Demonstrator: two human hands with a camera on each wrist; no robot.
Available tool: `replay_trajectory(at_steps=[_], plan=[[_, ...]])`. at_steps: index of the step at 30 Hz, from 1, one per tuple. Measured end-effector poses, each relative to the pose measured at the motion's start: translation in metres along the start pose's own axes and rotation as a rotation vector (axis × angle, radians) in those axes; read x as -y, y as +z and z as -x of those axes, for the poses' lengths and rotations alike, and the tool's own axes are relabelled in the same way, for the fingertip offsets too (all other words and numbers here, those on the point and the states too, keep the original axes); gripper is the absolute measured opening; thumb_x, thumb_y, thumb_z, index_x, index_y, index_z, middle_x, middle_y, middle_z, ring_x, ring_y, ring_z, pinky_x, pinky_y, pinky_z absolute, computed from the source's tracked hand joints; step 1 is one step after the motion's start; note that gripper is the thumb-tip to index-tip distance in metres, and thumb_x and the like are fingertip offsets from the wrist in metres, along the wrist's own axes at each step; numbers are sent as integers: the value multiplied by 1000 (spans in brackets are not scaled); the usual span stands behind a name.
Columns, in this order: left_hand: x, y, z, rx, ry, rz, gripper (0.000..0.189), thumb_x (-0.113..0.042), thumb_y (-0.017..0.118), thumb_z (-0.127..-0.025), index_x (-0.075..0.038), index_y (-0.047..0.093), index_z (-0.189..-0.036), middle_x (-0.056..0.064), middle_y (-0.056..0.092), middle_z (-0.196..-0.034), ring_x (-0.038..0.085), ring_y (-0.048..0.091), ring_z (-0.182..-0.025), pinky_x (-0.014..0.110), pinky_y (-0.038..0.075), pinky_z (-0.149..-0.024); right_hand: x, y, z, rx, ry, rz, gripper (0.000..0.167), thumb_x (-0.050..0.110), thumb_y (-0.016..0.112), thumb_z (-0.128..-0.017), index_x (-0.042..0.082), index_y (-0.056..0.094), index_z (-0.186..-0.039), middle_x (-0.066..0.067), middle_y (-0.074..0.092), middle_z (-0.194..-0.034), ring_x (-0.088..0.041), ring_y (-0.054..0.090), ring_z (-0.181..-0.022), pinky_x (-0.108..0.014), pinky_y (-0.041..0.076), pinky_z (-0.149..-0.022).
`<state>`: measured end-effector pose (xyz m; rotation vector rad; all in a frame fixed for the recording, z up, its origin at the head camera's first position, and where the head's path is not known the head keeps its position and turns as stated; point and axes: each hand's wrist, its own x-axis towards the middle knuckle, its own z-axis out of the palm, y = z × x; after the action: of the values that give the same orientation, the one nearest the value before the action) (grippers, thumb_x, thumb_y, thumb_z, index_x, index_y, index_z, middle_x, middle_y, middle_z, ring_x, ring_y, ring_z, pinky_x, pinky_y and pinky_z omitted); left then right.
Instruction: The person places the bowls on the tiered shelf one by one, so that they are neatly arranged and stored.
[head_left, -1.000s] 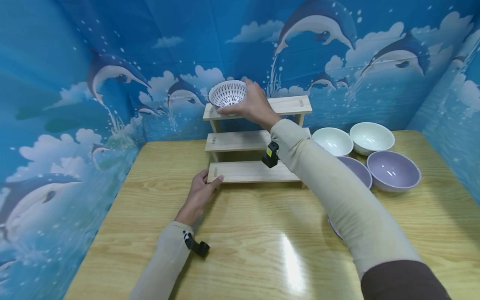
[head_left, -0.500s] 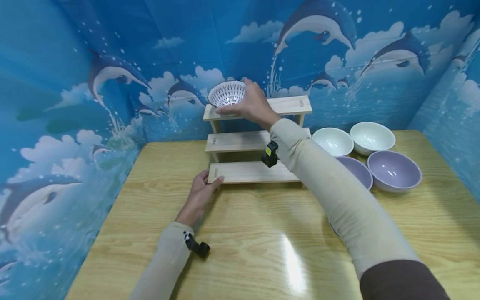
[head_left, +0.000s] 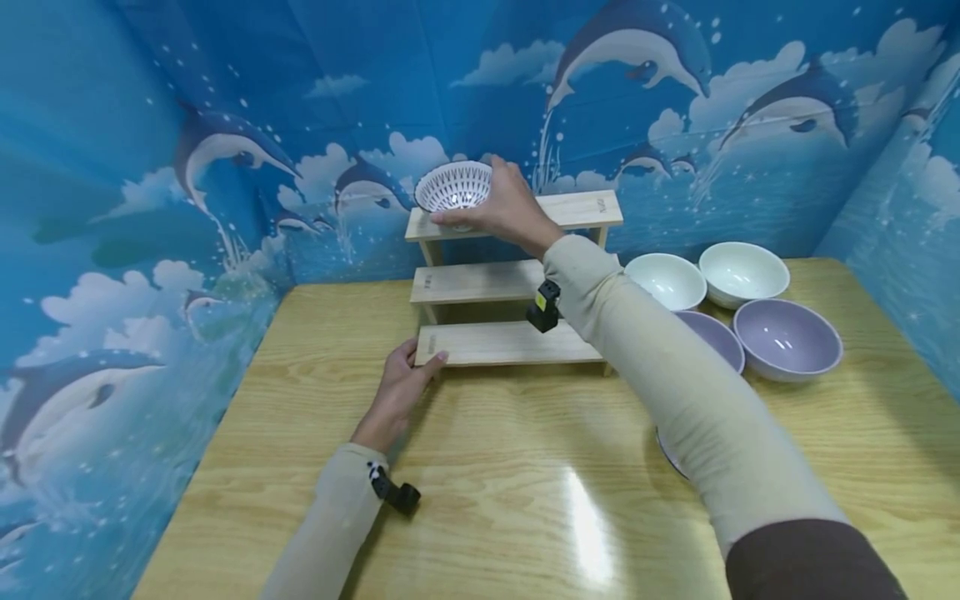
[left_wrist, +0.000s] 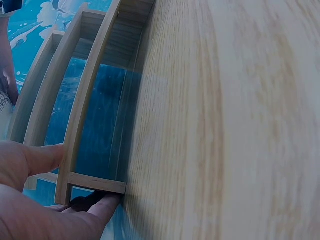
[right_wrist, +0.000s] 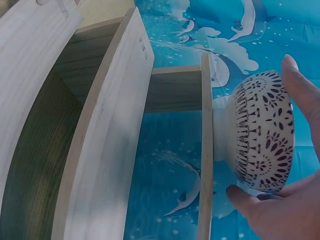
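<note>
My right hand (head_left: 507, 208) grips a white bowl (head_left: 453, 185) with a dark pattern by its right side, at the left end of the top tier of a three-tier wooden shelf (head_left: 517, 343). In the right wrist view the patterned bowl (right_wrist: 265, 131) has its foot right at the top board, thumb and fingers round its wall. My left hand (head_left: 399, 390) holds the left end of the lowest board, thumb on top. The left wrist view shows the fingers (left_wrist: 102, 212) against the board's end leg and the thumb at its edge.
Right of the shelf stand two pale bowls (head_left: 744, 273) and two purple bowls (head_left: 787, 340). Another bowl's rim (head_left: 670, 454) shows from under the right sleeve, mostly hidden. A blue dolphin-print cloth (head_left: 450, 75) hangs behind the wood-grain table (head_left: 480, 500).
Almost nothing moves. The right hand and patterned bowl stay at the top tier's left end, with only a tiny shift of the right forearm; the left hand keeps its hold.
</note>
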<state>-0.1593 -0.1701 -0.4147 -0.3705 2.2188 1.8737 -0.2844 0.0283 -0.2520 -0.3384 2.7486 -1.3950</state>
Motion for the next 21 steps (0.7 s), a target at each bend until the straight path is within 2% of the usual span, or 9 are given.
replay_trajectory(at_steps=[8, 12, 16, 21], plan=[[0, 0, 1, 4, 4, 5, 72, -25, 66, -101, -7, 28, -159, 10, 47, -151, 21, 50, -134, 38, 46, -109, 2, -8, 13, 5, -33, 13, 124, 56, 87, -72, 9, 16, -162, -10, 24, -163, -23, 34, -143, -37, 33, -119], [0, 0, 0, 13, 15, 7, 72, -24, 65, -101, -6, 27, -159, 11, 46, -152, 22, 50, -134, 38, 46, -109, 4, -13, 22, -3, -61, 47, 129, 58, 87, -72, 9, 11, -163, -11, 21, -165, -23, 30, -148, -39, 30, -120], [-1, 0, 0, 8, 11, -3, 71, -23, 65, -101, -6, 27, -159, 11, 46, -153, 22, 49, -135, 38, 46, -109, 5, -20, 35, -14, -80, 86, 131, 60, 86, -72, 10, 7, -163, -10, 14, -168, -24, 20, -153, -43, 25, -122], [-2, 1, 0, -12, -12, -8, 71, -24, 67, -101, -7, 29, -159, 10, 47, -152, 21, 51, -133, 38, 47, -108, 4, -33, 55, -30, -117, 75, 129, 59, 86, -72, 14, 8, -164, -6, 7, -170, -22, 8, -155, -48, 21, -123]])
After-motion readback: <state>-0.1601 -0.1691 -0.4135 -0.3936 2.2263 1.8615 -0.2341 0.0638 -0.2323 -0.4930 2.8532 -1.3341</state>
